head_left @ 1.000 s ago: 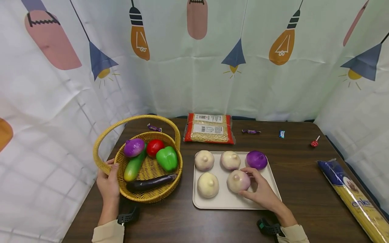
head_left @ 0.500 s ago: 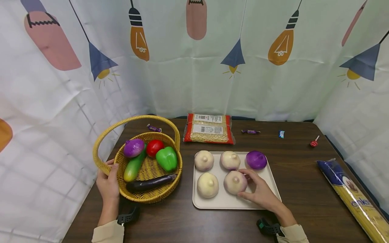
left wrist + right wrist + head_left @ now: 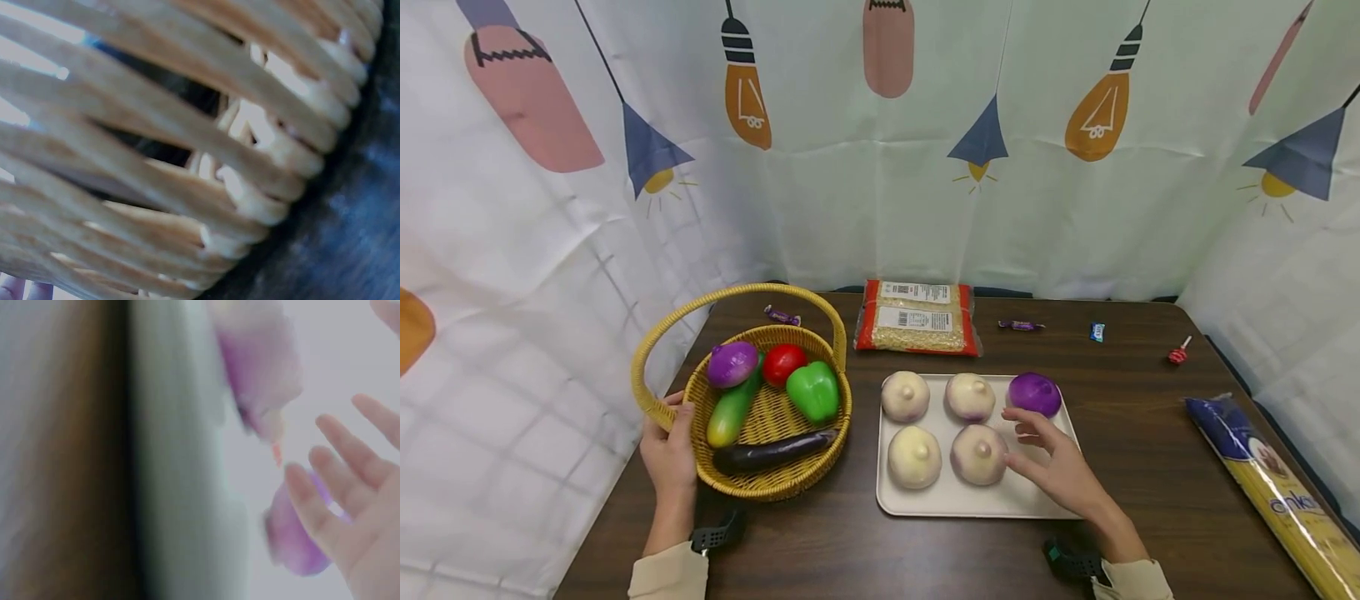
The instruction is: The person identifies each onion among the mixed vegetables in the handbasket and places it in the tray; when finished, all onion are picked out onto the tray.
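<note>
Five onions sit on the pale tray in the head view — four whitish and one purple onion at the far right corner. The right hand hovers over the tray's right half with fingers spread and straight, holding nothing; its fingertips lie just beside the front-right whitish onion and near the purple one. The left hand grips the rim of the wicker basket at its left side, thumb hooked over the edge. In the basket lie another purple onion, a cucumber, a tomato, a green pepper and an eggplant.

The left wrist view shows only the basket's woven strips up close against the dark table; two fingertips peek in at the lower left corner.

The right wrist view is blurred — straight, parted fingers before a purplish onion, with another above it.

The onions look like glossy, smooth models, probably light and rigid. Being round and slick, one would likely roll or slip under a shallow pinch; a grasp from above with fingers spread around its widest part seems safest.
</note>
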